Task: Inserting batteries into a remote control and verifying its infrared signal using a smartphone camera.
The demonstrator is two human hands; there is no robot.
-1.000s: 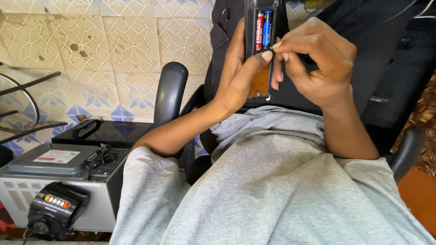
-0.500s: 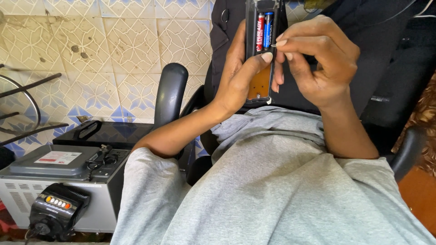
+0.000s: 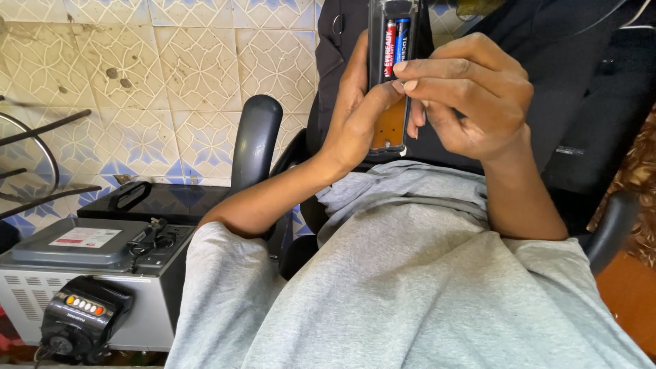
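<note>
My left hand (image 3: 355, 116) grips a long black remote control (image 3: 391, 123) held upright, back side toward me, with its battery bay uncovered. Two small batteries sit in the bay side by side, a red-and-black one (image 3: 389, 46) and a blue one (image 3: 402, 39). My right hand (image 3: 465, 92) is curled beside the remote, its fingertips pressing at the lower end of the batteries next to my left thumb. The lower part of the remote shows an orange-brown inner surface.
A black office chair (image 3: 254, 147) with curved armrests stands in front of me, draped with dark cloth (image 3: 567, 102). A grey metal appliance (image 3: 89, 273) with a black case (image 3: 147, 201) behind it sits at the lower left. The floor is patterned tile (image 3: 171, 75).
My right-hand fingers have shifted slightly upward and closer to the batteries. The remote stays in the same upright position in my left hand.
</note>
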